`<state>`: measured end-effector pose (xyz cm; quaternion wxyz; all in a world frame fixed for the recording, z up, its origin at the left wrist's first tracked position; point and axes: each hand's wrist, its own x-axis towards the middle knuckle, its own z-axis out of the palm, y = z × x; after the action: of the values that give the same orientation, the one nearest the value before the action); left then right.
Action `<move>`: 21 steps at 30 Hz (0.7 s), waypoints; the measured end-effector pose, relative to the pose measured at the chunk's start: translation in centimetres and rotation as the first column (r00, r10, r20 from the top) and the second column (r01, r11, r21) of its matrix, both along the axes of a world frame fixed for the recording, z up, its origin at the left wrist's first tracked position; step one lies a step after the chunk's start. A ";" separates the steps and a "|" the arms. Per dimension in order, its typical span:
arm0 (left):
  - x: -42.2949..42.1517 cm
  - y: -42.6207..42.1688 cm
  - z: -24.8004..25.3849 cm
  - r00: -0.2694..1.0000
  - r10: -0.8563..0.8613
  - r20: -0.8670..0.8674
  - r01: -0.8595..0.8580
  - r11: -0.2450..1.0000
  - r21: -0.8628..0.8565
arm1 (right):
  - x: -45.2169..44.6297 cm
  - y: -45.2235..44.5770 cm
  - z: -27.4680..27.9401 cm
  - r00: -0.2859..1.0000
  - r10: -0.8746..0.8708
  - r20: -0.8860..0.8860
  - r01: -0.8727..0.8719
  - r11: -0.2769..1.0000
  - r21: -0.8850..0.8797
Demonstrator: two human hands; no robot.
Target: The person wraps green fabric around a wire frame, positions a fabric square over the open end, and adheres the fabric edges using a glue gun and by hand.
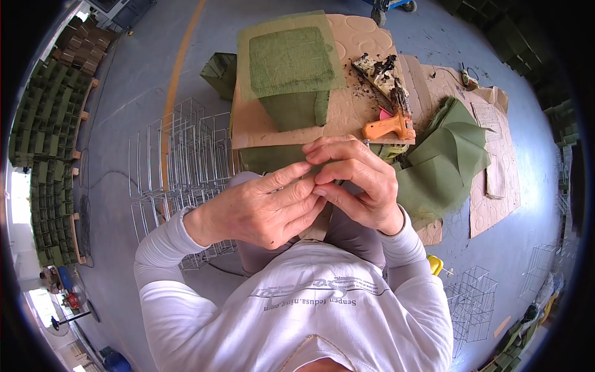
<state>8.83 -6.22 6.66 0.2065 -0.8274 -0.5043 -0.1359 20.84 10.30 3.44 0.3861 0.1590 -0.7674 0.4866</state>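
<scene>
Over my lap, my left hand (268, 204) and my right hand (359, 181) meet at the fingertips. Both have their fingers bent and pressed together; whatever is between them is too small or hidden to make out. Just beyond them is the cardboard-covered work surface (248, 130). A green fabric box (291, 110) stands on it, topped by a flat green sheet with a darker raised patch (291, 59). An orange glue gun (387, 127) lies near the front right edge of the cardboard, beside a strip smeared with dark residue (378, 74).
Wire frames (186, 155) stand on the floor at left, with more wire frames (472, 301) at lower right. Green fabric (446, 158) is heaped right of my hands. Stacked green boxes (49, 124) line the far left. A dark green box (220, 74) sits beside the cardboard.
</scene>
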 end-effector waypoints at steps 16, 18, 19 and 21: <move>-0.1 0.3 0.5 0.955 0.005 -0.296 0.006 0.999 0.037 | 0.5 0.1 0.4 0.993 -0.005 0.117 -0.003 0.998 0.069; -0.2 0.3 0.6 0.947 -0.008 -0.320 0.019 0.999 0.033 | 0.5 0.1 0.4 0.993 -0.010 0.116 0.002 0.997 0.071; -0.2 0.4 0.7 0.939 -0.021 -0.345 0.033 0.999 0.028 | 0.4 0.1 0.4 0.993 -0.025 0.114 0.015 0.996 0.088; -0.2 0.4 0.5 0.939 -0.019 -0.345 0.032 0.999 0.033 | 0.4 -0.1 0.3 0.993 -0.042 0.112 0.030 0.994 0.104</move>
<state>8.66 -5.81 7.19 0.3055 -0.8408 -0.4469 -0.0014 21.20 10.25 3.75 0.3418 0.1367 -0.8148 0.4479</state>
